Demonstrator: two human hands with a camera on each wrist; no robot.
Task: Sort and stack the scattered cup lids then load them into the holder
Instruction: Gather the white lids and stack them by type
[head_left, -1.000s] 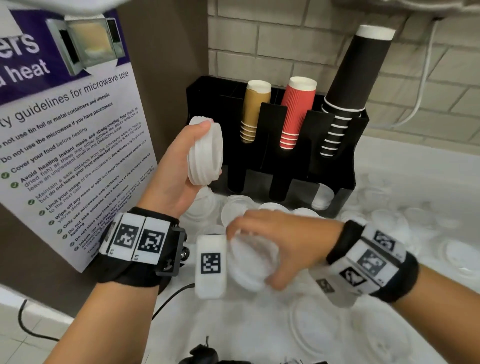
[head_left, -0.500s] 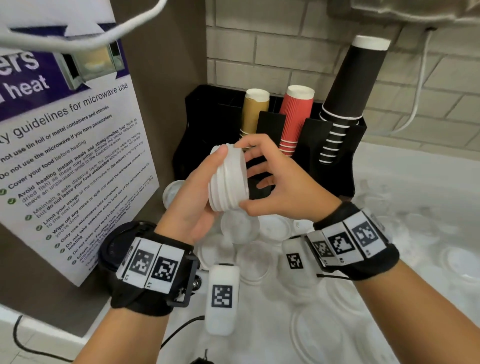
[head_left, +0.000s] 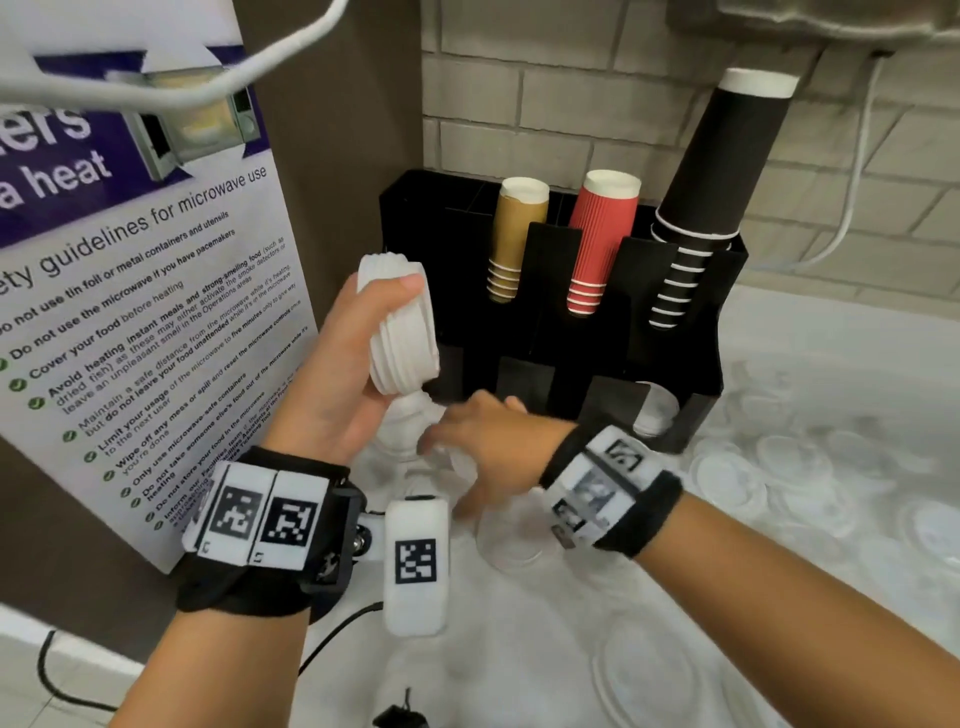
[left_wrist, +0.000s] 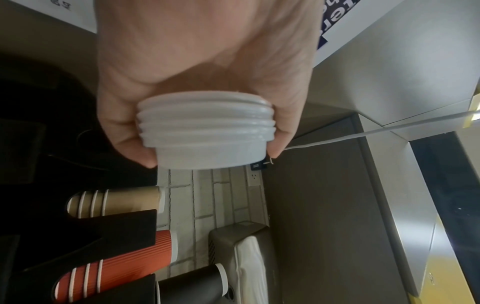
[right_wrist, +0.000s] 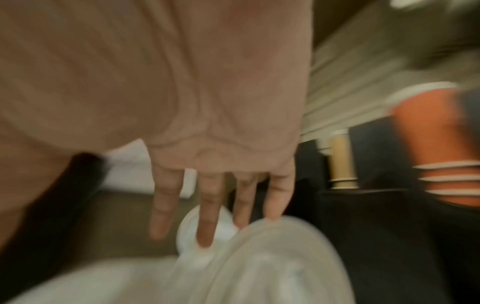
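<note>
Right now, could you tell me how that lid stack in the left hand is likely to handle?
The lid stack looks like thin nested plastic, so probably light. Its rims sit slightly uneven, so it may fan apart if squeezed loosely. The left hand grips its sides, which probably keeps it together.

Left hand (head_left: 337, 374) raised, fingers (left_wrist: 124, 131) curled; right hand (head_left: 493, 447) outstretched.

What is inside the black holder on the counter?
The black holder keeps three upside-down cup stacks: tan cups, red cups, black cups. Its back compartments are too dark to see.
</note>
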